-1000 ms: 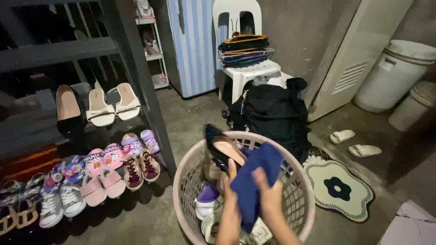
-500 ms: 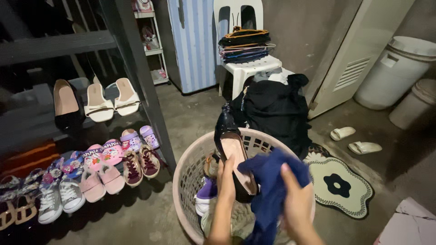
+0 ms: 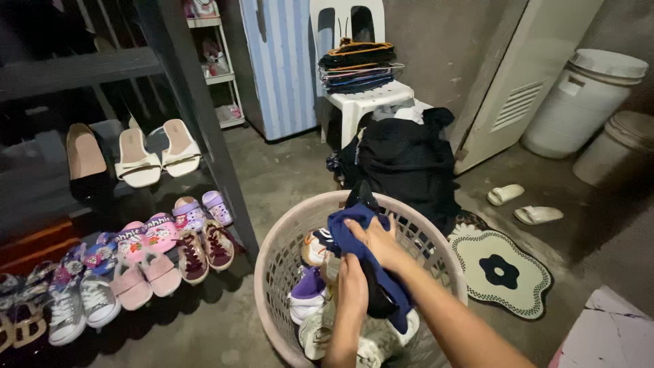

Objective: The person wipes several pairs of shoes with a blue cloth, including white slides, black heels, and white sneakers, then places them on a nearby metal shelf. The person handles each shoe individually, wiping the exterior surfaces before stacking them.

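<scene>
Hands meet over the laundry basket (image 3: 272, 272) — right hand (image 3: 376, 240) pressing a blue cloth (image 3: 354, 245) around a dark shoe, its grip clamped on the cloth, left hand (image 3: 353, 285) closed underneath on the shoe (image 3: 376, 296), as if to wipe it above the other shoes.

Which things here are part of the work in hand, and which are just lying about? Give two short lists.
In hand:
left hand and right hand, both on the blue cloth
black shoe wrapped in that cloth
laundry basket holding shoes

Lying about:
shoe rack
white chair with hangers
black bag
flower mat
white slippers
white bins
</scene>
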